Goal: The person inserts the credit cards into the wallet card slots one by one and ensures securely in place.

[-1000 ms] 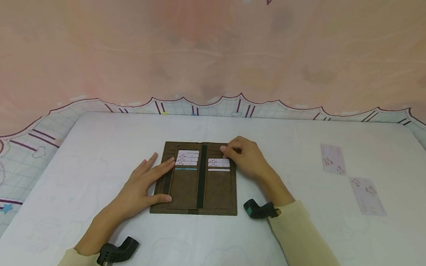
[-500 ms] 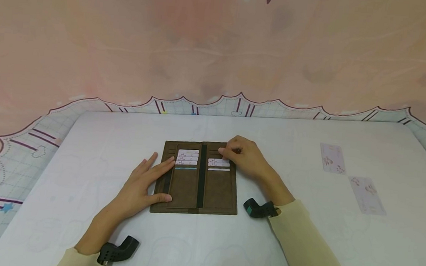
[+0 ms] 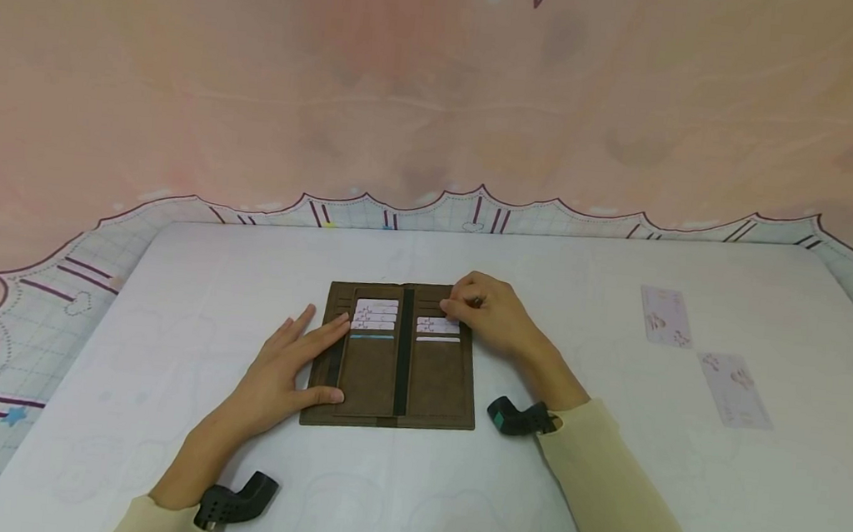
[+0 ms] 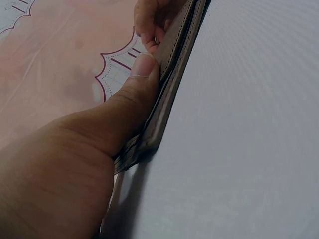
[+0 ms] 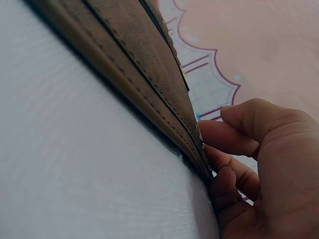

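An open brown wallet (image 3: 365, 378) lies flat on the white table, a dark band along its fold. Several white cards with a pink print (image 3: 375, 315) fill the left side's slots. On its right side, more cards (image 3: 438, 325) show below the upper slots. My left hand (image 3: 282, 380) rests with spread fingers on the wallet's left edge, its thumb (image 4: 144, 67) pressing the cover. At the top right corner, my right hand (image 3: 494, 313) has curled fingers and pinches the wallet by the upper slots; whether a card is between the fingertips is hidden.
Two loose pale cards with a pink print, an upper card (image 3: 666, 317) and a lower card (image 3: 736, 390), lie on the table at the right. Black wrist devices (image 3: 237, 502) sit on both wrists. A patterned cloth (image 3: 407, 131) hangs behind the table.
My right thumb and fingertips have shifted slightly at the top right slots. My left hand, the wallet and the loose cards stay where they were.
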Tool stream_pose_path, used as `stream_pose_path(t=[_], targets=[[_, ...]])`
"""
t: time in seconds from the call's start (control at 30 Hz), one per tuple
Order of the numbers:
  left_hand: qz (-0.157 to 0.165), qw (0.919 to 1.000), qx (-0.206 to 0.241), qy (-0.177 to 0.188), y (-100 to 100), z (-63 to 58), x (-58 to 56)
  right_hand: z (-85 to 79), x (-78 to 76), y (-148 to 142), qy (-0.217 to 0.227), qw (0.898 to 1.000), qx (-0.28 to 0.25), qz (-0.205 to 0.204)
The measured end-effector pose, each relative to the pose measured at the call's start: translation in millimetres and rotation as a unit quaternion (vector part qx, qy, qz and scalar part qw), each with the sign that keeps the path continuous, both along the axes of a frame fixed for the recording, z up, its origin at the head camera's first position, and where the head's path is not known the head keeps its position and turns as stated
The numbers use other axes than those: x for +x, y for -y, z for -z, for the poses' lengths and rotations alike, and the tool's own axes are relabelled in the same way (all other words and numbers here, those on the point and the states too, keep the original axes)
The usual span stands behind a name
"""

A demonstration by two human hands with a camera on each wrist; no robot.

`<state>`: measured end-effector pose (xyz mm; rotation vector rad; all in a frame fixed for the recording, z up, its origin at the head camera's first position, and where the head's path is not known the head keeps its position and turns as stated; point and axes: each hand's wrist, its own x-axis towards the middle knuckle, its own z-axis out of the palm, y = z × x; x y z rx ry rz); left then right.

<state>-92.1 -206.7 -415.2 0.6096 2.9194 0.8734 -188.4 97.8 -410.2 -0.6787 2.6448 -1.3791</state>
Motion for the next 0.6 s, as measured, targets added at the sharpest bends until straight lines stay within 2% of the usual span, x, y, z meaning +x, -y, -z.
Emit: stream_pose_path(t=[0.37, 0.6], targets=[[0.001, 1.0000, -0.003, -0.002, 1.7, -0.7, -1.7, -3.0, 1.4, 1.3, 0.000, 1.000, -0.003, 0.016], [0.001, 1.0000, 0.003, 0.000, 0.8, 0.4, -0.5, -11.5, 3.9, -3.3, 0.026, 0.999, 0.004, 0.045]])
